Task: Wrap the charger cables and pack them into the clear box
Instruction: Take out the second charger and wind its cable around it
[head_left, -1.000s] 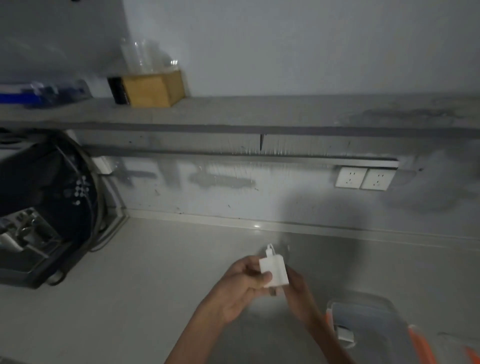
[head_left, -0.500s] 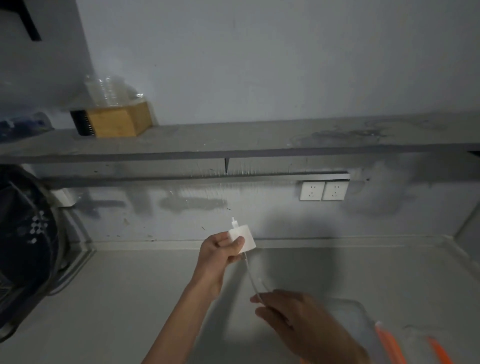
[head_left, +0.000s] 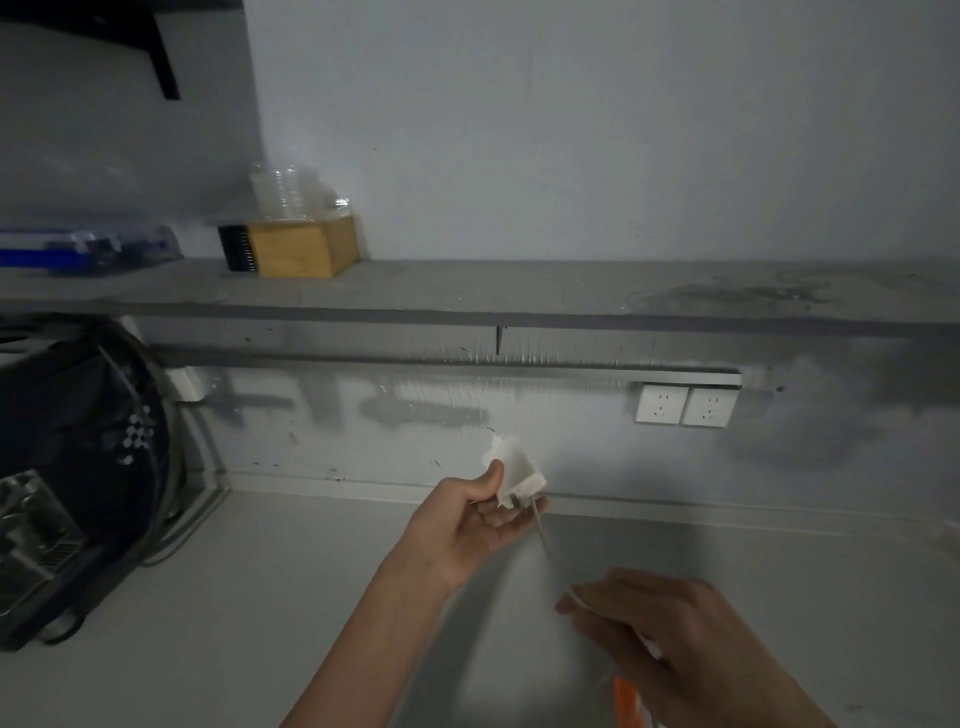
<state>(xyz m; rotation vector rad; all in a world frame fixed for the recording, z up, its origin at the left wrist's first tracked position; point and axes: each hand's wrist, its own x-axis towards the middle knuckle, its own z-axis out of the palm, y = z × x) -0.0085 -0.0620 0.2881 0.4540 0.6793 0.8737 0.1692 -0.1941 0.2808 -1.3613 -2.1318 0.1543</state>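
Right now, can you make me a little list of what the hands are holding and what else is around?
left hand: holds the white charger block up above the counter
right hand: pinches the thin white cable, lower and nearer the camera
cable: runs from the block down to the right hand, not wrapped yet
wall sockets: two, both unused
shelf: carries a wooden box
clear box: only an orange clip shows at the bottom edge
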